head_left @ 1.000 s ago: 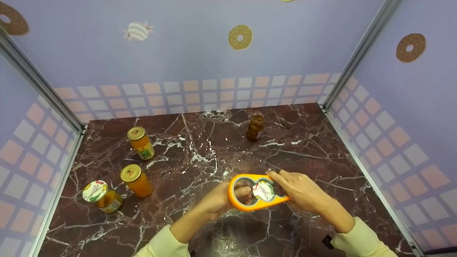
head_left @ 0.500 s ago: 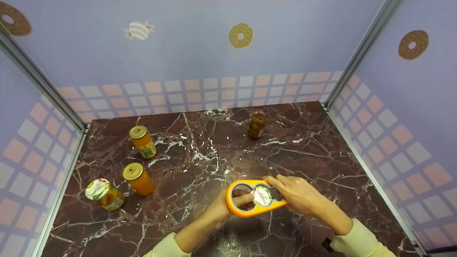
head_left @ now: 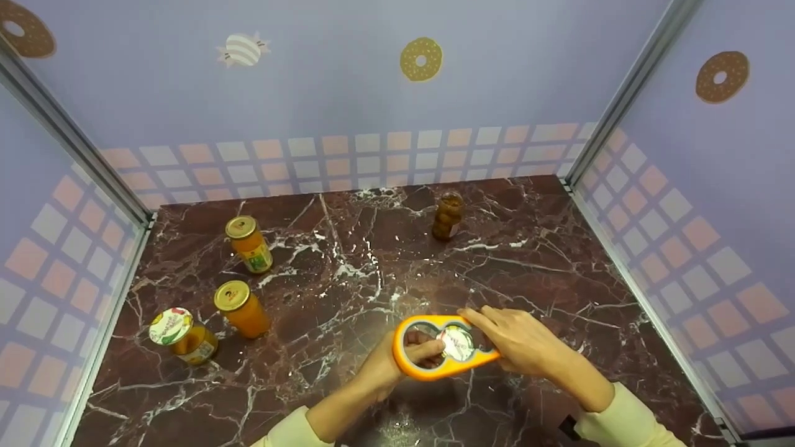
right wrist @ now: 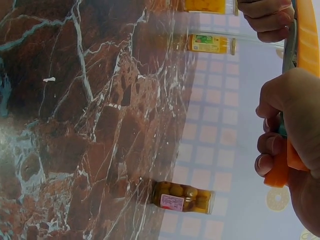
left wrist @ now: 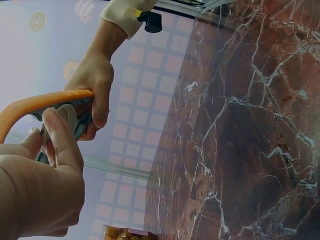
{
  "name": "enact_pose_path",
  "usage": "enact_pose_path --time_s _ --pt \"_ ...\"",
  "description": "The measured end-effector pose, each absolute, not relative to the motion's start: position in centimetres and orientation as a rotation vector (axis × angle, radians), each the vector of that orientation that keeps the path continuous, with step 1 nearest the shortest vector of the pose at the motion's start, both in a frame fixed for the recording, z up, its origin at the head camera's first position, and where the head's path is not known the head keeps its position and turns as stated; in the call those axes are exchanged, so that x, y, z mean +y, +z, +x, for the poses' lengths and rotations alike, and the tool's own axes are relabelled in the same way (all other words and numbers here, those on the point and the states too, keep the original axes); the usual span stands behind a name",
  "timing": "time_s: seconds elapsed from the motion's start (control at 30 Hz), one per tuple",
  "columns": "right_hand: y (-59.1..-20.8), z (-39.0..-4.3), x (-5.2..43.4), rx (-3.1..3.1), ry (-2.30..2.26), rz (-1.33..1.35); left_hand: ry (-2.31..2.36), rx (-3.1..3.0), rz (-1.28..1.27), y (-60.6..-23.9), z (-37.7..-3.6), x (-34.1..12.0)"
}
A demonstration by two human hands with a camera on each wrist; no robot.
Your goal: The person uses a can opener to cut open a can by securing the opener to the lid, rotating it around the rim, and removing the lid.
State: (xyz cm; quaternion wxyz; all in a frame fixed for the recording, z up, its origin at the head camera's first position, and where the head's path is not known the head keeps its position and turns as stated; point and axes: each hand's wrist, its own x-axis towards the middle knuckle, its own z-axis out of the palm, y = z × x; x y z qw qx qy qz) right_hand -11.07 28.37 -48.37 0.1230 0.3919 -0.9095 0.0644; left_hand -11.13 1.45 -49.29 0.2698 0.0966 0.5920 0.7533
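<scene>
Near the front of the marble worktop [head_left: 348, 248], a small jar [head_left: 456, 343] with a printed white lid sits inside the smaller ring of an orange figure-eight jar opener [head_left: 435, 370]. The left hand [head_left: 388, 363] reaches up under the opener, its fingers [head_left: 428, 351] curled round the jar below the lid, while the right hand [head_left: 528, 341] has its fingers curled over the far end of the opener and clamped on the rim. The opener looks like stiff moulded plastic with a darker grippy lining inside its rings, light and unlikely to flex much; its long end seems the sensible place to hold for leverage. The jar is probably glass, so fairly heavy for its size, smooth-sided and breakable if it slips, and is best held low round the body. The lid carries a coloured print, but no words can be read. To the left stand two jars with gold lids [head_left: 240, 226] [head_left: 231, 295] and orange contents, one with a green and yellow label, its writing too small to make out, and a third jar [head_left: 180, 335] with a similar printed lid. A jar of round brownish fruit [head_left: 447, 216] stands well apart at the back, bearing a small pink label in the right wrist view, unreadable.
</scene>
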Motion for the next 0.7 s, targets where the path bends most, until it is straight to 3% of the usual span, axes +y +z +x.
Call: enact_pose_path --time_s 0.7 --pt "-48.73 -10.46 28.76 -2.687 0.229 1.07 2.038 1.54 0.325 -48.84 -11.75 1.97"
